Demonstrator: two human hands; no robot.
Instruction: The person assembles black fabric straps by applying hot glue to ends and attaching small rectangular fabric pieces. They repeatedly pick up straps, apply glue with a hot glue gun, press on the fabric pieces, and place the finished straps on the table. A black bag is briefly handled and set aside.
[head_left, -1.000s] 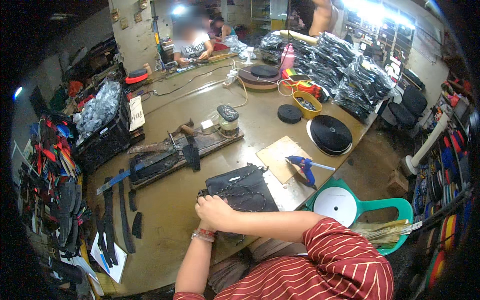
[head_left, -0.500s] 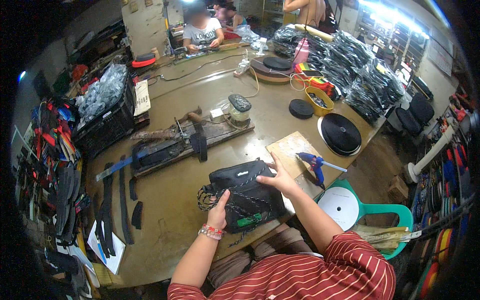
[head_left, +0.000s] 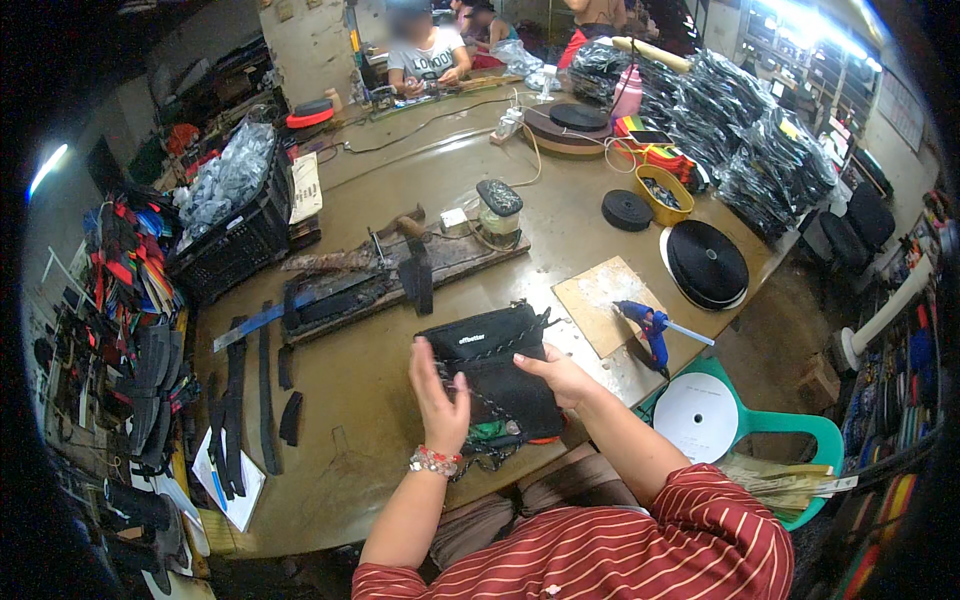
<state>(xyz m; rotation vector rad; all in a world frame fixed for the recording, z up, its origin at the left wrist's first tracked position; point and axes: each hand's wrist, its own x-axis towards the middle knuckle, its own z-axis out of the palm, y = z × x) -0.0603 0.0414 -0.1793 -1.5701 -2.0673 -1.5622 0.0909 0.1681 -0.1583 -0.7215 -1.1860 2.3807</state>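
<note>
A small black bag (head_left: 490, 375) with a pale label on its upper panel lies near the table's front edge. My right hand (head_left: 562, 378) grips its right side, thumb on top and the other fingers mostly hidden beneath. At the bag's left side, my left hand (head_left: 440, 405) is open, fingers stretched out and close together, thumb apart. A black cord with light flecks (head_left: 490, 462) hangs by the lower left of the bag, partly hidden by my left hand. A green patch (head_left: 488, 431) shows near the bag's bottom edge.
Right of the bag are a wooden board (head_left: 600, 310), a blue glue gun (head_left: 648, 330) and a black webbing roll (head_left: 705, 262). A green chair (head_left: 815, 430) holds a white reel (head_left: 695, 415). Black strips (head_left: 268, 390) lie left. A person (head_left: 430, 60) sits across the table.
My left hand has let go of the bundled cord and opened at the bag's left side. The cord now hangs lower. My right hand still holds the bag. The whole view has shifted slightly.
</note>
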